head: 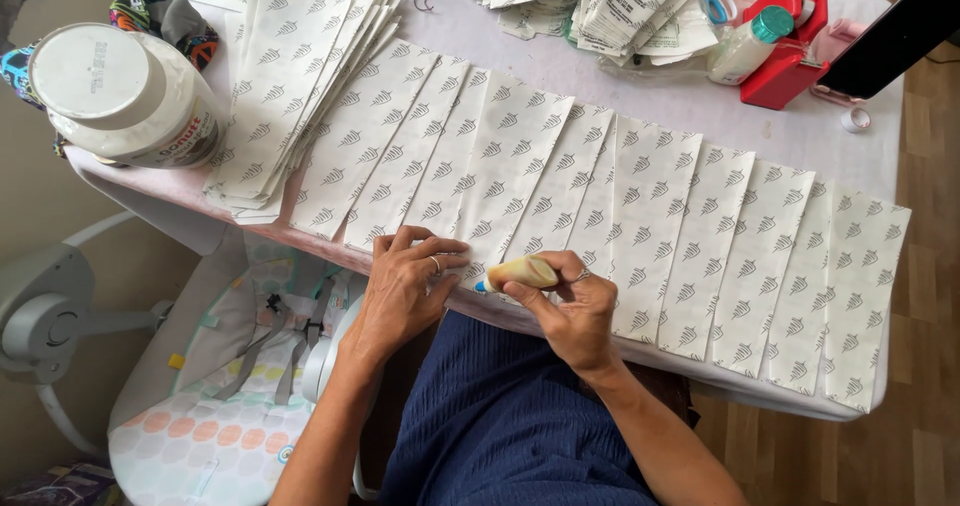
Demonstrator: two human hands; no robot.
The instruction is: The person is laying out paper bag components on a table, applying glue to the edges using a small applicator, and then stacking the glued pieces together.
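Right hand (570,301) is gripping a small yellowish glue tube (520,272), tip touching the near edge of a white patterned paper strip (500,181) on the worktop (800,131), while left hand (410,276) is pressing flat beside it; steady, even pressure seems advisable.

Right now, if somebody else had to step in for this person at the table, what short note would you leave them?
Left hand: flat, pressing down the near end of a white patterned paper strip at the table edge.
Right hand: gripping a small yellowish glue tube, its blue tip at that same strip's lower end.
Layout: a long overlapping row of white patterned strips runs along the white table; a loose stack of the same strips lies at the far left, beside a big white lidded jar.
Done: the row is laid out.
Left: I cannot tell which strips already carry glue.
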